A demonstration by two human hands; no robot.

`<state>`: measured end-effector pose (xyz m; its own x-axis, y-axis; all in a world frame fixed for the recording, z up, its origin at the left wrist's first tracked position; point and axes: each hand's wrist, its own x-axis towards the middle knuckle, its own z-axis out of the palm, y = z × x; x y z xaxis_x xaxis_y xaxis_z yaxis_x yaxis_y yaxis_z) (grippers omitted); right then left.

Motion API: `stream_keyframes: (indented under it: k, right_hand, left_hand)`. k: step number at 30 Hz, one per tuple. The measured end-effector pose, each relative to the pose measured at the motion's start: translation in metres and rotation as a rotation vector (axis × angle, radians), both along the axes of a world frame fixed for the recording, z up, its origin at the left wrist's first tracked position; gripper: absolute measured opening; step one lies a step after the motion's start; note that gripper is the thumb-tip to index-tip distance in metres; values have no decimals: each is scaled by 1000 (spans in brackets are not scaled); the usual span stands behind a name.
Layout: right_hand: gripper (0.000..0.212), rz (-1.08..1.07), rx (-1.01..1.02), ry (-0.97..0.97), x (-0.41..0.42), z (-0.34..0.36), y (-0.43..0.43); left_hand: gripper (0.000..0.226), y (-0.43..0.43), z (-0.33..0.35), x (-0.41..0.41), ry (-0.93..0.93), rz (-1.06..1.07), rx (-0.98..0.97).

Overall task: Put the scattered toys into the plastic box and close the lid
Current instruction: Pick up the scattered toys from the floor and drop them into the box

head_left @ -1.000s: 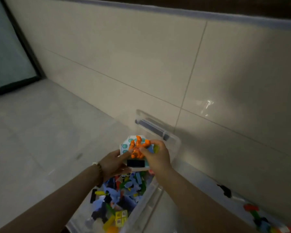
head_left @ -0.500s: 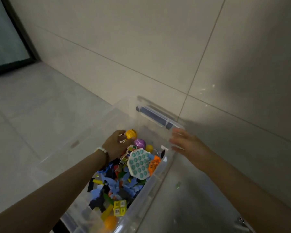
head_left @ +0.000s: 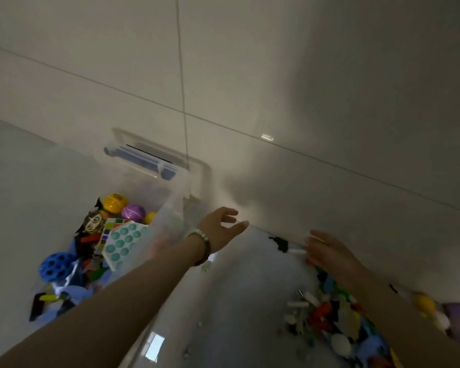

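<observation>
Clear plastic box, part filled, is seen at left; scattered toys are strewn along the wall at right. Both hands are spread empty: left hand beside the box, right hand over the toys.

Pale, glossy tiled wall is filling most of the view, tilting with the camera. One thin vertical grout line is running down it and meeting a long slanting grout line. A small bright glint is showing on the tile just above that slanting line. A broad soft shadow is darkening the wall's right part. Light grey polished floor is meeting the wall's base and reflecting dim, even light. More floor is lying at left.
</observation>
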<state>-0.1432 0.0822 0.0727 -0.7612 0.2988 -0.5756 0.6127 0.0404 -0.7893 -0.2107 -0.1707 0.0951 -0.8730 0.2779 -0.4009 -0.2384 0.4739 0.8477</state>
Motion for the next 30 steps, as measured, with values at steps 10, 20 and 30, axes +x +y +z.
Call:
stream_keyframes:
  k: [10,20,30]
  right_hand:
    - [36,84,261,26,-7,-113,48]
    - [23,74,507,44,-16,-152,50]
    - [16,215,43,74,5,-131,-14]
  left_hand:
    - [34,67,-122,31,-493,194,167]
    - [38,84,-173,45,-781,403,490]
    - [42,104,-164,44,-729,390,659]
